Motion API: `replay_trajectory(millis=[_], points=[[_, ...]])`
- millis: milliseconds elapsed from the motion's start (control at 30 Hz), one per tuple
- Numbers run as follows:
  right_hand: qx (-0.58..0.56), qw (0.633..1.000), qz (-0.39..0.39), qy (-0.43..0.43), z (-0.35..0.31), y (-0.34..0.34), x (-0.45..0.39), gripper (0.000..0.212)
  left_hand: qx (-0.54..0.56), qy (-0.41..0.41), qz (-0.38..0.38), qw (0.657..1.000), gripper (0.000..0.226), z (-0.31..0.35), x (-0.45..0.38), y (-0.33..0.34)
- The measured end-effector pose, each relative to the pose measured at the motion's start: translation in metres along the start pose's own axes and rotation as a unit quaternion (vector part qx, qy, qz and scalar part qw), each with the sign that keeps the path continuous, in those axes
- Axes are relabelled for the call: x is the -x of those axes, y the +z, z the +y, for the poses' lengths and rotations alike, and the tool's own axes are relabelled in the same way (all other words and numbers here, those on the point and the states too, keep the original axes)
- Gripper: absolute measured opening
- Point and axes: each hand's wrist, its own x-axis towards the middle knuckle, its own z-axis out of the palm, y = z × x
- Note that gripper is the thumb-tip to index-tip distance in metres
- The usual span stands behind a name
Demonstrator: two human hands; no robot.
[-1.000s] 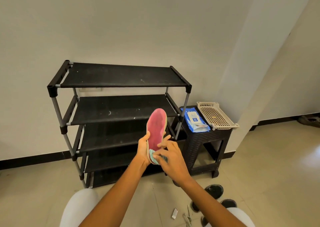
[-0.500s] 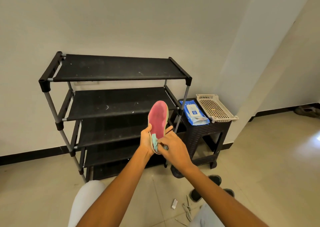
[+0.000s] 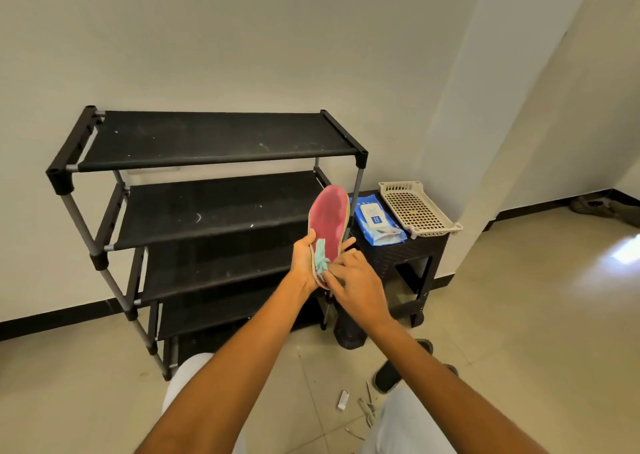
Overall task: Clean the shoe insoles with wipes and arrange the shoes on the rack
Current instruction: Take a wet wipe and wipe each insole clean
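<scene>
Since a second ago, right hand (image 3: pixel 356 280) has slid the teal wipe (image 3: pixel 321 258) down toward the pink insole (image 3: pixel 328 225)'s heel. Left hand (image 3: pixel 304 259) grips that insole upright before the black shoe rack (image 3: pixel 211 211); right fingers pinch the wipe.

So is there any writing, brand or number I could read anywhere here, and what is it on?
Nothing can be read.
Wipes pack on the dark stool: its white label carries a blue block and faint lines, too blurred to read.
Pink insole: no print visible.
Small white item on the floor: too small to tell.
</scene>
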Motion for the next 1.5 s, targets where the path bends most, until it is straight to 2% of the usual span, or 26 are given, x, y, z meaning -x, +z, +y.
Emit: replay_trajectory(millis=[100, 133, 167, 233, 300, 333, 500, 633, 700, 800, 900, 1033, 1100, 1133, 1200, 1267, 1333, 1400, 1433, 1500], points=[[-0.008, 0.996, -0.059, -0.068, 0.018, -0.012, 0.012, 0.032, 0.0, -0.018, 0.003, 1.0, 0.052, -0.012, -0.004, 0.0], [-0.009, 0.996, -0.063, -0.066, 0.025, -0.017, 0.011, 0.035, -0.008, -0.016, 0.006, 1.0, 0.051, -0.017, -0.006, 0.0], [-0.017, 0.998, -0.05, -0.039, 0.03, -0.021, 0.008, 0.034, -0.021, -0.01, 0.011, 1.0, 0.05, -0.021, -0.009, -0.001], [-0.047, 0.996, -0.005, 0.075, 0.043, -0.022, -0.004, 0.027, -0.052, -0.003, 0.003, 0.999, 0.047, -0.032, -0.013, 0.002], [-0.035, 0.985, -0.021, 0.165, 0.05, -0.019, -0.016, 0.024, -0.067, -0.005, -0.007, 0.998, 0.039, -0.039, -0.017, 0.009], [-0.024, 0.983, -0.042, 0.175, 0.051, -0.016, -0.019, 0.025, -0.067, -0.007, -0.011, 0.998, 0.038, -0.04, -0.018, 0.012], [-0.086, 0.988, -0.061, 0.11, 0.04, -0.008, 0.0, 0.024, -0.02, -0.005, -0.013, 1.0, 0.045, -0.038, -0.024, 0.01], [-0.136, 0.981, -0.115, 0.073, 0.045, -0.02, 0.019, 0.024, -0.012, -0.022, 0.018, 1.0, 0.049, -0.039, -0.02, 0.004], [-0.141, 0.981, -0.085, 0.099, 0.055, -0.025, 0.016, 0.032, -0.041, -0.011, 0.026, 0.999, 0.048, -0.042, -0.018, 0.005], [-0.142, 0.972, -0.021, 0.184, 0.061, -0.031, -0.001, 0.02, -0.079, -0.005, 0.021, 0.997, 0.042, -0.05, -0.014, 0.016], [-0.076, 0.984, -0.058, 0.152, 0.054, -0.025, -0.002, 0.022, -0.051, -0.002, 0.004, 0.999, 0.037, -0.057, -0.016, 0.026], [-0.136, 0.978, -0.069, 0.144, 0.051, -0.026, 0.023, 0.019, -0.034, -0.029, 0.009, 0.999, 0.052, -0.057, -0.022, 0.025], [-0.141, 0.975, -0.101, 0.14, 0.064, -0.034, 0.028, 0.024, -0.058, -0.032, -0.001, 0.998, 0.05, -0.062, -0.018, 0.028], [-0.156, 0.971, -0.087, 0.159, 0.072, -0.037, 0.028, 0.026, -0.081, -0.024, 0.002, 0.996, 0.048, -0.065, -0.018, 0.029], [-0.237, 0.941, -0.005, 0.243, 0.087, -0.042, 0.025, 0.024, -0.102, -0.011, 0.007, 0.995, 0.046, -0.073, -0.019, 0.034], [-0.316, 0.885, 0.055, 0.338, 0.101, -0.045, 0.025, 0.017, -0.098, -0.018, -0.001, 0.995, 0.04, -0.085, -0.024, 0.039], [-0.395, 0.815, 0.042, 0.422, 0.113, -0.045, 0.029, 0.014, -0.122, -0.031, -0.007, 0.992, 0.038, -0.096, -0.03, 0.041], [-0.467, 0.75, 0.006, 0.468, 0.124, -0.046, 0.039, 0.014, -0.148, -0.051, -0.014, 0.988, 0.039, -0.109, -0.039, 0.043], [-0.484, 0.732, 0.002, 0.48, 0.132, -0.043, 0.046, 0.016, -0.156, -0.062, -0.016, 0.986, 0.039, -0.117, -0.045, 0.044], [-0.489, 0.722, 0.03, 0.49, 0.147, -0.035, 0.06, 0.018, -0.173, -0.084, -0.012, 0.981, 0.037, -0.132, -0.058, 0.042]])
